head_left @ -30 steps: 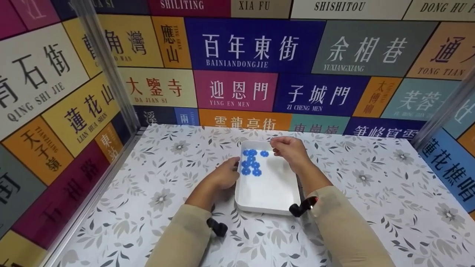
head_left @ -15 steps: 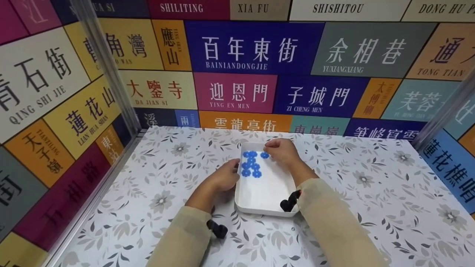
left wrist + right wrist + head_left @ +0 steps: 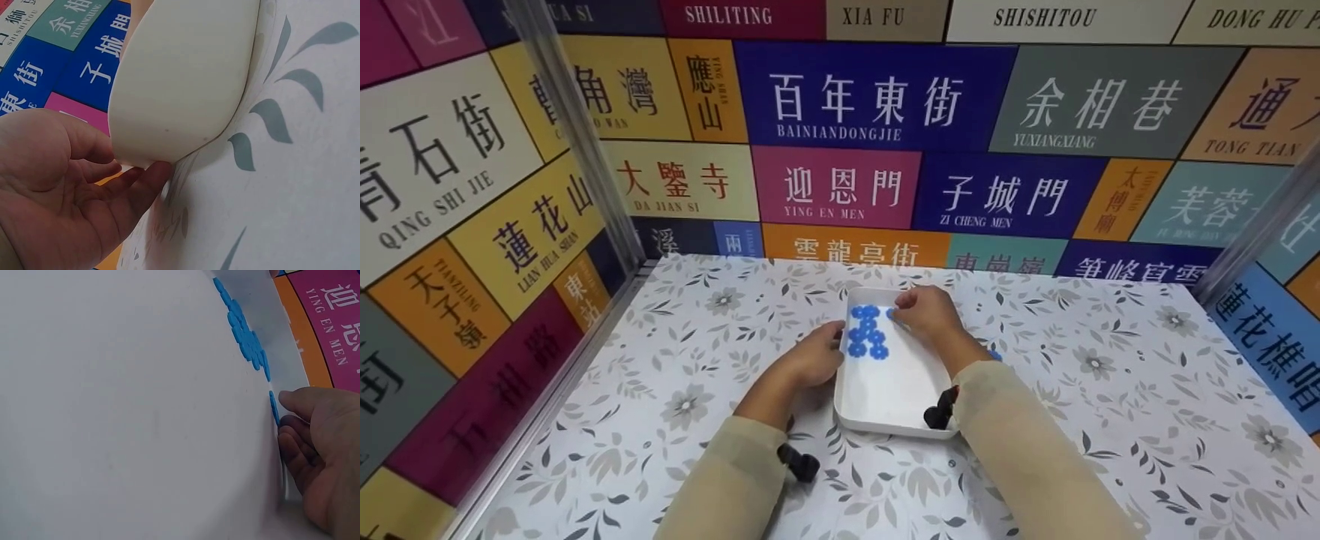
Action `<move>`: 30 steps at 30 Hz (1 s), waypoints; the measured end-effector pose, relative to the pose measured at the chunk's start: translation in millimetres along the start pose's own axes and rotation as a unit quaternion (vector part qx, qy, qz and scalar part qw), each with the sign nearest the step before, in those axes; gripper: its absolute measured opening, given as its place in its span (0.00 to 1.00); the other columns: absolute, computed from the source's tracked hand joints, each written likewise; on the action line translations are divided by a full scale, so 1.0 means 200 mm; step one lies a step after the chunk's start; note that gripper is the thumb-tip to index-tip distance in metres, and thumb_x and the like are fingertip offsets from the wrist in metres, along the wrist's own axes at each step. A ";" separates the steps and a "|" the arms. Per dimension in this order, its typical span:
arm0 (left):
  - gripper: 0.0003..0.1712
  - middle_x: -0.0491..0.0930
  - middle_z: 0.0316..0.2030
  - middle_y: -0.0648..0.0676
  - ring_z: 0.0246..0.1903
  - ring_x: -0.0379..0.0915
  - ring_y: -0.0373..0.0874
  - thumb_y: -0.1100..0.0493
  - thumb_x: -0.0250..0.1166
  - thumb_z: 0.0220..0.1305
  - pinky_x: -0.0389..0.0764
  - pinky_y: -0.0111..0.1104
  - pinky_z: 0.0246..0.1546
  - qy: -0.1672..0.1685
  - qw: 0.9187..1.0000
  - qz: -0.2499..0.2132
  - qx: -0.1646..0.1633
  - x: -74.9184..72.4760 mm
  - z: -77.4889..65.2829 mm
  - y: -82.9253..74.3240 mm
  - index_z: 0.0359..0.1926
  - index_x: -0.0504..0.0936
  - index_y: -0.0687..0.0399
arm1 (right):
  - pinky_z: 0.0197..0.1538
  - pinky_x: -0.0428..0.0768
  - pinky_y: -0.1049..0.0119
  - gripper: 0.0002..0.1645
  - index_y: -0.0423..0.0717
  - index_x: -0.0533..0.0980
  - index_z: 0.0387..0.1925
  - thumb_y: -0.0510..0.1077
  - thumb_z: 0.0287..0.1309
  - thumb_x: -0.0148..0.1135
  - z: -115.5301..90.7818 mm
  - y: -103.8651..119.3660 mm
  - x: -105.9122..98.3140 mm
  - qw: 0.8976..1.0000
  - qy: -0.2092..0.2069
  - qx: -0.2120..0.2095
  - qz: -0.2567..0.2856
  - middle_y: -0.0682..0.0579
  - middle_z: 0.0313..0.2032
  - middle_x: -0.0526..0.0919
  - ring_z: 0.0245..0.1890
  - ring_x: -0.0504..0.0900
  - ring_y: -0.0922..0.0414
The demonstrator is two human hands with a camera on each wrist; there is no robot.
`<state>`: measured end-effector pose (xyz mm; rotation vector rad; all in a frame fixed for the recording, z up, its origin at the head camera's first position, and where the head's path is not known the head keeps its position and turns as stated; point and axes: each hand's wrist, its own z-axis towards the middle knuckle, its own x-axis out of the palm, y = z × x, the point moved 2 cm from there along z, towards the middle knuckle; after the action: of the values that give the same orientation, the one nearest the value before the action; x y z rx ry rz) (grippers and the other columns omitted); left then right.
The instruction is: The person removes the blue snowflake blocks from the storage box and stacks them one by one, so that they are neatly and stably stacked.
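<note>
A white shallow tray (image 3: 896, 397) lies on the table with several blue flower-shaped pieces (image 3: 868, 330) grouped inside its far left part. At the tray's left wall, my left hand (image 3: 816, 356) grips the edge; in the left wrist view, its fingertips meet the rim and the lower edge of the wall. My right hand (image 3: 930, 311) reaches over the far right part of the tray. Its curled thumb and fingers pinch a single blue flower-shaped piece (image 3: 274, 406), just apart from the group. In the head view the fingertips partly hide that piece.
A floral-patterned tablecloth (image 3: 686, 405) covers the table, backed by walls of coloured name panels (image 3: 840, 187). Something blue (image 3: 994, 355) peeks out beside the right sleeve, too small to identify. Black wrist cameras (image 3: 799, 463) sit on both cuffs.
My right hand has moved left and down from the tray's far right rim onto the single blue piece, which has shifted slightly left. The left hand and tray have stayed put.
</note>
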<state>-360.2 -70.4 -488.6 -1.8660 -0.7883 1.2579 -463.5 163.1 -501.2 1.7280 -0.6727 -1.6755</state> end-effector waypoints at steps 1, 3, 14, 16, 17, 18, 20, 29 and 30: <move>0.39 0.63 0.82 0.59 0.83 0.57 0.58 0.61 0.53 0.76 0.53 0.53 0.86 0.000 1.000 0.000 0.000 0.00 0.00 0.00 0.85 0.57 0.52 | 0.63 0.85 0.50 0.15 0.42 0.88 0.49 0.44 0.63 0.75 0.00 0.00 0.00 1.000 0.001 0.000 -0.005 0.44 0.49 0.91 0.53 0.86 0.47; 0.39 0.63 0.82 0.59 0.83 0.57 0.58 0.62 0.53 0.76 0.52 0.53 0.86 0.000 1.000 0.002 0.003 0.00 0.00 0.00 0.85 0.57 0.53 | 0.64 0.85 0.50 0.17 0.42 0.87 0.50 0.44 0.62 0.76 0.00 0.00 0.00 1.000 0.005 -0.004 -0.011 0.44 0.50 0.91 0.53 0.86 0.47; 0.39 0.64 0.81 0.61 0.82 0.59 0.58 0.64 0.52 0.75 0.55 0.52 0.86 0.006 1.000 -0.003 0.009 0.00 0.00 0.00 0.85 0.56 0.56 | 0.67 0.84 0.51 0.22 0.44 0.86 0.58 0.42 0.62 0.75 -0.02 0.01 0.00 0.999 0.035 0.000 -0.022 0.45 0.54 0.89 0.56 0.84 0.49; 0.40 0.63 0.82 0.60 0.83 0.58 0.57 0.63 0.52 0.75 0.54 0.53 0.86 0.008 1.000 -0.004 0.001 0.00 0.00 0.00 0.85 0.56 0.54 | 0.66 0.84 0.51 0.21 0.44 0.87 0.57 0.41 0.62 0.75 -0.02 0.01 0.00 0.999 0.036 -0.004 -0.023 0.45 0.54 0.89 0.55 0.83 0.49; 0.40 0.63 0.82 0.59 0.83 0.57 0.57 0.63 0.52 0.75 0.53 0.53 0.86 0.009 1.000 -0.004 -0.002 0.00 0.00 -0.01 0.85 0.56 0.53 | 0.65 0.84 0.51 0.21 0.44 0.87 0.56 0.41 0.62 0.74 -0.02 0.01 0.00 0.999 0.035 -0.006 -0.024 0.45 0.54 0.89 0.54 0.83 0.49; 0.40 0.63 0.82 0.59 0.83 0.57 0.57 0.63 0.52 0.75 0.53 0.53 0.86 0.009 1.000 -0.003 -0.004 0.00 0.00 -0.01 0.85 0.56 0.53 | 0.65 0.85 0.51 0.20 0.44 0.87 0.55 0.41 0.62 0.75 -0.02 0.01 0.00 0.999 0.034 -0.007 -0.023 0.45 0.53 0.90 0.53 0.83 0.49; 0.40 0.63 0.82 0.59 0.83 0.57 0.57 0.63 0.53 0.75 0.53 0.53 0.86 0.008 1.000 0.001 -0.003 -0.01 0.00 0.00 0.85 0.56 0.53 | 0.63 0.85 0.52 0.18 0.44 0.88 0.53 0.40 0.62 0.75 -0.02 0.01 0.00 0.999 0.032 -0.008 -0.018 0.45 0.52 0.90 0.52 0.83 0.49; 0.39 0.63 0.82 0.60 0.83 0.58 0.58 0.63 0.52 0.76 0.54 0.52 0.86 0.006 1.000 -0.002 0.007 -0.01 0.00 0.00 0.85 0.57 0.55 | 0.59 0.86 0.56 0.10 0.45 0.89 0.48 0.40 0.67 0.70 -0.01 0.01 -0.01 0.999 0.038 -0.010 0.007 0.46 0.48 0.91 0.49 0.85 0.51; 0.39 0.63 0.82 0.61 0.82 0.58 0.58 0.63 0.52 0.76 0.54 0.52 0.86 0.006 1.000 -0.001 0.009 0.00 0.00 0.00 0.85 0.56 0.55 | 0.56 0.87 0.57 0.10 0.45 0.89 0.48 0.40 0.68 0.69 -0.01 0.01 -0.02 0.999 0.039 -0.009 0.011 0.46 0.48 0.91 0.47 0.86 0.52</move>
<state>-361.5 -70.6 -487.7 -1.8556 -0.7696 1.2471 -461.2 164.8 -498.3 1.7573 -0.6369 -1.5868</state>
